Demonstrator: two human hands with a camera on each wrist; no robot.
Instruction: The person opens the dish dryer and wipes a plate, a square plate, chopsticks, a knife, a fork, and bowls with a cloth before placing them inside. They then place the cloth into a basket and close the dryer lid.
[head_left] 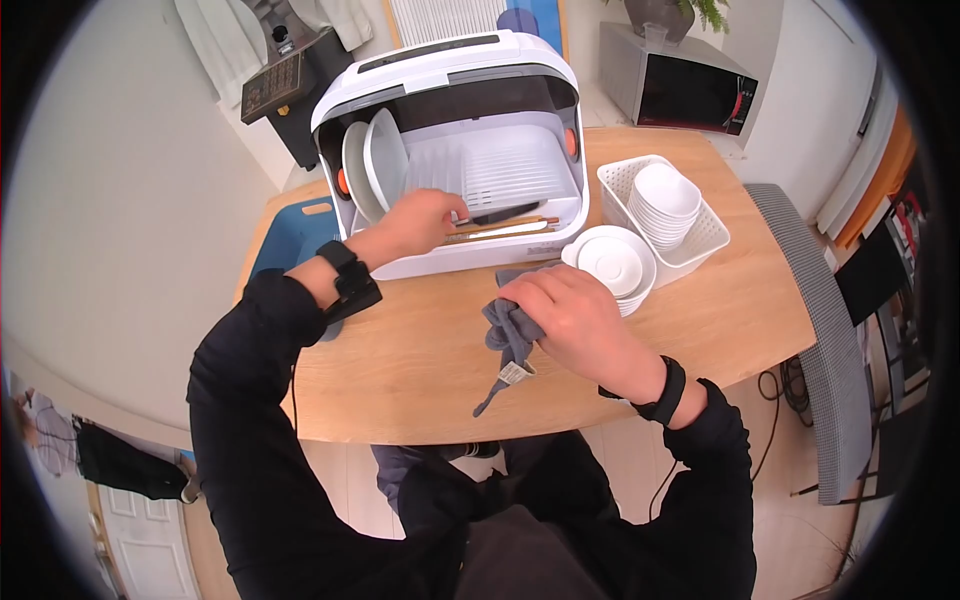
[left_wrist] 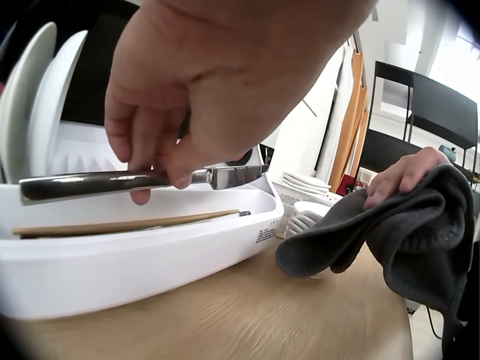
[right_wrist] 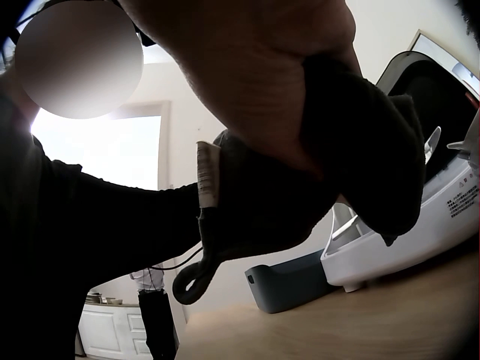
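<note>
My left hand (head_left: 415, 220) reaches into the front of a white dish cabinet (head_left: 430, 265), whose lid is raised. Its thumb and fingers pinch the shiny metal handle of a knife (left_wrist: 97, 184) just over the front cutlery tray. Chopsticks (left_wrist: 127, 225) lie in that tray, below the knife. Two white plates (head_left: 385, 160) stand upright on the cabinet's left side. My right hand (head_left: 580, 320) grips a bunched dark grey cloth (head_left: 512, 330) over the table, in front of the cabinet; one corner with a label hangs down.
Right of the cabinet, stacked white dishes (head_left: 610, 262) stand beside a white basket (head_left: 705, 245) with stacked bowls (head_left: 665, 200). A blue-grey bin (head_left: 290, 240) sits at the left. Behind are a microwave (head_left: 690, 90) and the wooden table's (head_left: 420, 390) back edge.
</note>
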